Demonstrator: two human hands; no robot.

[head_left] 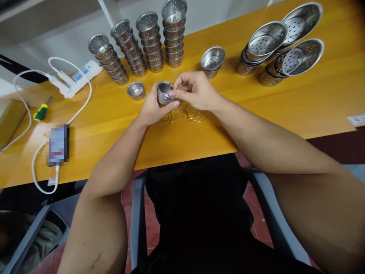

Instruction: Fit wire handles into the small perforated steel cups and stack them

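The left hand [152, 104] cradles a small perforated metal cup [165, 95] over the middle of the worktop [99, 140], nearer its far edge than the arms' elbows, which are bent and lie outside the near edge. Its fingers wrap the cup's left side and the thumb runs across below the cup, tip pointing right, so the hand is closed around the metal. The cup's mouth faces up; whether its base touches the worktop cannot be told.

The right hand [196, 89] comes in from the right, wrist bent slightly, back of the hand upward. Its fingers are curled, with thumb and forefinger drawn together at the cup's right rim; I cannot tell whether they pinch the rim or something thin within it. The two thumbs lie close together. The left forearm rises steeply across the near edge, while the right forearm slants in at a lower angle from the right.

Thin wire rings [194, 116] lie on the worktop just below the hands, toward the near edge. A single cup [136, 91] stands just left of the left hand. Four tall cup stacks [149, 42] line the far edge, and a short cup pile [212, 62] stands beyond the right hand. Larger leaning cup stacks [265, 42] occupy the far right part. Toward the left end are a power strip [82, 78], a screwdriver [42, 111] and a phone [58, 146].
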